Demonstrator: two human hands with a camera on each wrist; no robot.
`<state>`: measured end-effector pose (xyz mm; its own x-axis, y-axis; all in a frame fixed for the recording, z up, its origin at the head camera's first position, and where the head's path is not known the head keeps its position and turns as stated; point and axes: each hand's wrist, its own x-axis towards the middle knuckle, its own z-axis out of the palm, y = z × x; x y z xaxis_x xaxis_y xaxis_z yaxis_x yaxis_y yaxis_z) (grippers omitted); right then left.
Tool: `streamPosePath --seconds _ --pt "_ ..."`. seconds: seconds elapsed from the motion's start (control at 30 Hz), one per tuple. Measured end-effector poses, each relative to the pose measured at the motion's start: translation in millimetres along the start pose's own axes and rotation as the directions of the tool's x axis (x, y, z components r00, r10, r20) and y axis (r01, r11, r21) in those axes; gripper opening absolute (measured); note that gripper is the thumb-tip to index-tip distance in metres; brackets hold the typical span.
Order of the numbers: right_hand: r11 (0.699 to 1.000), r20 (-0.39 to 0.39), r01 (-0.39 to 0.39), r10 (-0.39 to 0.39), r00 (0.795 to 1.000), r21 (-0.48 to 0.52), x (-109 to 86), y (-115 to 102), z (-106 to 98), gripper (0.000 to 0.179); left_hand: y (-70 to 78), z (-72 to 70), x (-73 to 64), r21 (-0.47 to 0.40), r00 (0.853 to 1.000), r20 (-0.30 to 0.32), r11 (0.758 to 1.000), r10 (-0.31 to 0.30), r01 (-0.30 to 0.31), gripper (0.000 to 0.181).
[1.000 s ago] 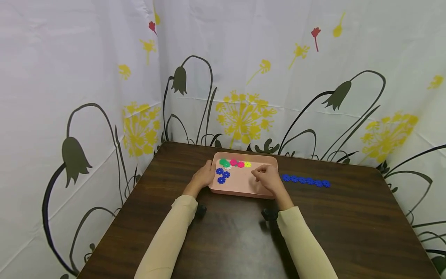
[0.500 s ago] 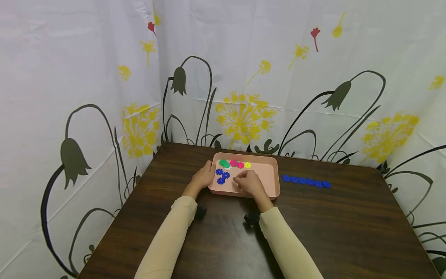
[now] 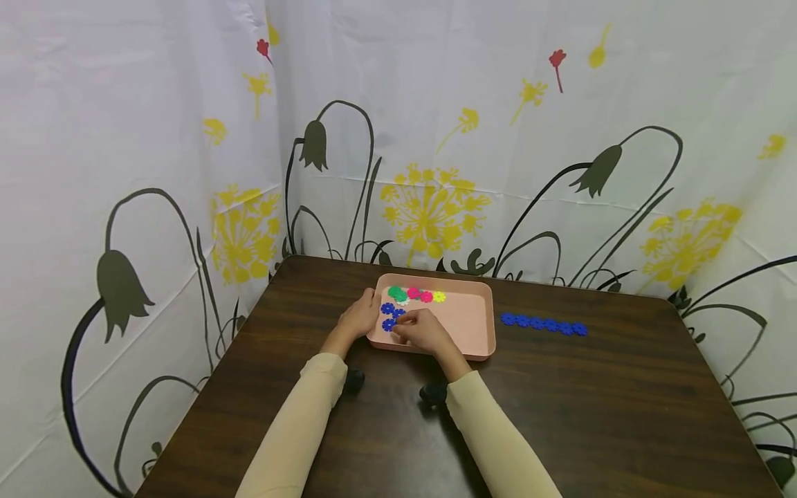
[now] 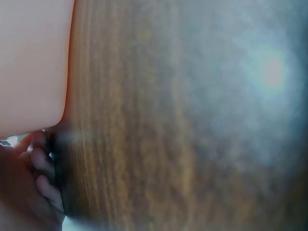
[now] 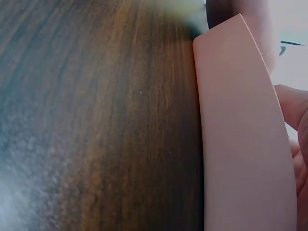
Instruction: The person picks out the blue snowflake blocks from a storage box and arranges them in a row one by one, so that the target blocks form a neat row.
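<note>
My left hand (image 3: 358, 318) grips the left side of a shallow pink tray (image 3: 463, 339); in the left wrist view its bent fingers (image 4: 43, 163) lie by the tray's outer wall. My right hand (image 3: 426, 332) is over the tray's left half, fingers bent. Its fingertips are right at a blue flower-shaped disc (image 3: 388, 325), and I cannot tell whether they pinch it. Two more blue discs lie just above it. In the right wrist view the tray's wall (image 5: 245, 130) hides part of the right hand (image 5: 296, 108).
Green discs (image 3: 396, 293), pink discs (image 3: 414, 293), a yellow disc (image 3: 438, 297) and a whitish disc lie along the tray's back. To its right, several blue discs (image 3: 537, 324) form a row on the dark wooden table (image 3: 623, 401). A flower-printed curtain (image 3: 429, 90) hangs behind.
My right hand has moved left across the tray, from its right side to the blue discs. The left hand keeps its place on the tray's side. The head view has shifted slightly.
</note>
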<state>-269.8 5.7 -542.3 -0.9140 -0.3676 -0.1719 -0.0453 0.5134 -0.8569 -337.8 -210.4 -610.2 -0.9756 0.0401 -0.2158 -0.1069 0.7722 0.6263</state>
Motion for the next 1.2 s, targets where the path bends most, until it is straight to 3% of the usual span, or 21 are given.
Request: streamPosePath --seconds 0.23,0.4,0.5,0.87,1.07,1.2 --pt "0.993 -0.029 -0.048 0.045 0.999 -0.108 5.6 -2.3 7.2 0.033 1.7 -0.5 -0.6 0.007 1.000 -0.014 1.000 0.005 -0.005 0.062" --pt "0.961 -0.120 -0.085 0.055 0.991 -0.261 8.8 -10.4 16.4 0.033 4.0 -1.8 -2.0 0.013 1.000 -0.011 1.000 0.025 -0.025 0.066" --pt "0.949 -0.141 -0.103 0.063 0.988 -0.298 9.6 -13.7 19.5 0.033 6.2 -1.9 -4.0 0.012 1.000 -0.011 1.000 0.024 -0.024 0.066" --pt "0.977 -0.111 -0.133 0.115 0.987 -0.169 8.6 -11.0 17.1 0.027 6.0 -0.9 1.8 0.033 0.999 -0.020 0.999 0.028 -0.027 0.063" --pt "0.988 -0.120 -0.105 0.091 0.989 -0.113 7.3 -8.1 15.1 0.015 8.2 -1.2 0.7 0.018 1.000 -0.011 1.000 0.025 -0.025 0.062" --pt "0.998 -0.122 -0.045 0.040 0.992 -0.034 7.1 -5.2 14.6 0.008 4.1 -2.9 -1.2 0.016 1.000 -0.015 1.000 0.003 -0.002 0.061"
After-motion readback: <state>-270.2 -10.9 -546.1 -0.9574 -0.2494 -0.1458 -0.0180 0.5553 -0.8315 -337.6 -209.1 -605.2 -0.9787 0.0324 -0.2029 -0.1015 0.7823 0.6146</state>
